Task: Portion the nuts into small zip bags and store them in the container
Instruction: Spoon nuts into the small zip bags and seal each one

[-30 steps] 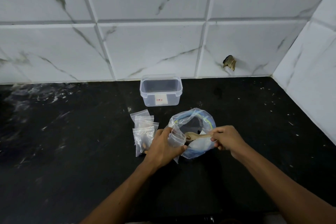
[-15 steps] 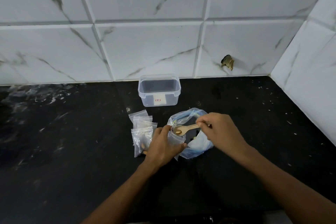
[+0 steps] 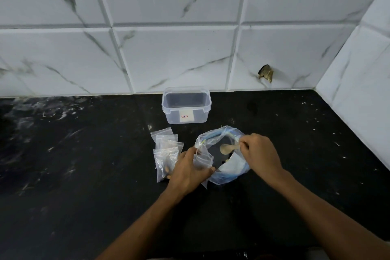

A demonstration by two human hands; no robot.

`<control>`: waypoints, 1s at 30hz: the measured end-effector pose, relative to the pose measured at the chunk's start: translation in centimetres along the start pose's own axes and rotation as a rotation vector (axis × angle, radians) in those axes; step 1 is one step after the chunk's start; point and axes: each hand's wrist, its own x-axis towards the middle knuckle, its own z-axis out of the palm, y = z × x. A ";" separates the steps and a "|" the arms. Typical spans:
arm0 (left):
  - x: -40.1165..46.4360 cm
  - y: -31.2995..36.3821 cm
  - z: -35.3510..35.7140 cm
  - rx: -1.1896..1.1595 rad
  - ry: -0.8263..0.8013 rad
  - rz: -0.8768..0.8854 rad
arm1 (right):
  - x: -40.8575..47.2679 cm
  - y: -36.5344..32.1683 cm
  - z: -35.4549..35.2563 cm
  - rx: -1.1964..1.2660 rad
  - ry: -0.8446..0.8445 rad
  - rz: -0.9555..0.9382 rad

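Your left hand is curled around a small zip bag. Your thumb and fingers pinch it near its top, and its mouth is open and points up. The small bag sits right at the left edge of the big bag.

Your right hand pinches the handle of a wooden spoon. The round end of the spoon points left, toward the small bag, and hangs over the open mouth of the big bag. I cannot tell if there are any nuts on the spoon.

The big bag is clear with a blue strip around its top. It lies open on the black table, between your two hands. You can see one or two little tan bits down inside it, near a white patch.

Just left of your left hand is a pile of small bags. They lie flat on the table, one on top of another. The ones near you have a few brown nuts in them.

The container stands farther back, near the tiled wall. It is a clear plastic box with no lid on it, and it has a white label on its front. It is well apart from both hands. I see no bags in it.
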 end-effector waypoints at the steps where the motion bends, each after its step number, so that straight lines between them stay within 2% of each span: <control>1: 0.0 0.0 0.1 -0.004 -0.012 0.002 | -0.1 0.4 1.0 -0.002 -0.039 0.040; 4: 0.0 0.2 0.2 -0.030 -0.030 0.007 | -0.3 0.2 3.4 0.066 -0.147 0.101; 9: 0.0 0.3 0.4 -0.054 -0.016 0.033 | -0.2 -2.5 6.0 0.256 -0.291 0.099; 13: -0.1 0.2 0.2 -0.066 -0.021 0.035 | 0.6 -2.6 5.8 0.457 -0.440 0.340; 16: -0.1 -0.1 -0.1 -0.078 -0.031 0.022 | 0.7 -1.7 4.5 0.646 -0.436 0.552; 21: 0.1 -0.3 -0.5 -0.064 -0.017 0.012 | 0.6 0.0 2.0 0.786 -0.471 0.677; 25: 0.4 -0.3 -0.7 -0.031 -0.021 0.010 | 0.6 1.1 0.1 0.818 -0.467 0.686; 30: 0.5 0.1 -0.6 0.051 0.005 0.012 | 0.9 0.9 -2.7 0.812 -0.420 0.577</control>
